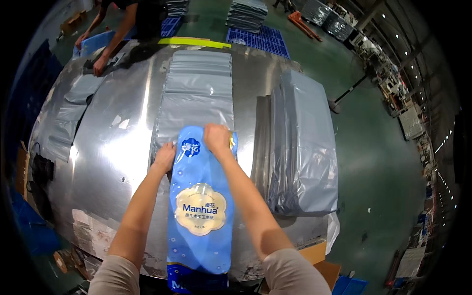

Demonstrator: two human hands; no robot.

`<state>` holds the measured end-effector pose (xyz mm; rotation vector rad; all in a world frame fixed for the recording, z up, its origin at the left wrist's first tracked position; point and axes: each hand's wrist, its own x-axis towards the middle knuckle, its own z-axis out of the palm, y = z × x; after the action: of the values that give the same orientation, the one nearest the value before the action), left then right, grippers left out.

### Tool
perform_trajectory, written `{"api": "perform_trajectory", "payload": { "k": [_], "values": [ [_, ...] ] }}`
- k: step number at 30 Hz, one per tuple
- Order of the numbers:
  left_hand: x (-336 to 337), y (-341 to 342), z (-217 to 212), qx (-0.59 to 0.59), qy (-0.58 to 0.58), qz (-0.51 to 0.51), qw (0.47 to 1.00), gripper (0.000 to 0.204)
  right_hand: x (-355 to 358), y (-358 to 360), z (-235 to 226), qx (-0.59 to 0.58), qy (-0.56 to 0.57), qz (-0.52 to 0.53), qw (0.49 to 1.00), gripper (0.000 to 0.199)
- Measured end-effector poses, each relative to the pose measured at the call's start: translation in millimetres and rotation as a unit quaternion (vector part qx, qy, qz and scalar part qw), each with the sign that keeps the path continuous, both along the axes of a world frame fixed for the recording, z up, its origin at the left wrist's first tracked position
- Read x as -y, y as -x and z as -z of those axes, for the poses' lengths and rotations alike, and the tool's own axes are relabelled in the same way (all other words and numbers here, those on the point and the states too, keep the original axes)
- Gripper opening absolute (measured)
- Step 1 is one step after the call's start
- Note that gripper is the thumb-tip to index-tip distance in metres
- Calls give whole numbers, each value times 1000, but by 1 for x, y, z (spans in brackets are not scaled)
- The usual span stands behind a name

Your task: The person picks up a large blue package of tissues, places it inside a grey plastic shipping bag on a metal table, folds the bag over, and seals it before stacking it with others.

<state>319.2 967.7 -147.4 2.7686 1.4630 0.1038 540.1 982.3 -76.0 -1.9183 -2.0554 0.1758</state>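
A long light-blue pack of toilet paper (199,250) lies lengthwise in front of me, with a cream label in its middle and a dark blue near end. My right hand (216,139) is closed on its far right corner. At the pack's left edge is my left hand (164,156), fingers curled in beside the lowest grey plastic bag (194,110); what they pinch is hidden. Beyond the pack, several such grey bags overlap in a row running away from me, and the pack's far end meets the nearest one.
Upright folded stacks of grey bags (312,147) stand on the metal table (115,147) at right. More grey bags (73,105) lie at left, near a co-worker's hands (101,64). A yellow-green strip (194,43) marks the far edge. Blue pallets (260,42) stand beyond.
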Motion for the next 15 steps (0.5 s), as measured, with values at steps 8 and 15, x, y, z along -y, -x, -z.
{"api": "perform_trajectory", "payload": {
  "k": [8,15],
  "values": [
    [-30,-14,22,-1,89,3,996,21,55,3,-6,-69,-172,-22,982,13],
    [-70,-12,-69,229,63,-76,968,16,79,71,-25,-168,-141,35,975,17]
  ]
}}
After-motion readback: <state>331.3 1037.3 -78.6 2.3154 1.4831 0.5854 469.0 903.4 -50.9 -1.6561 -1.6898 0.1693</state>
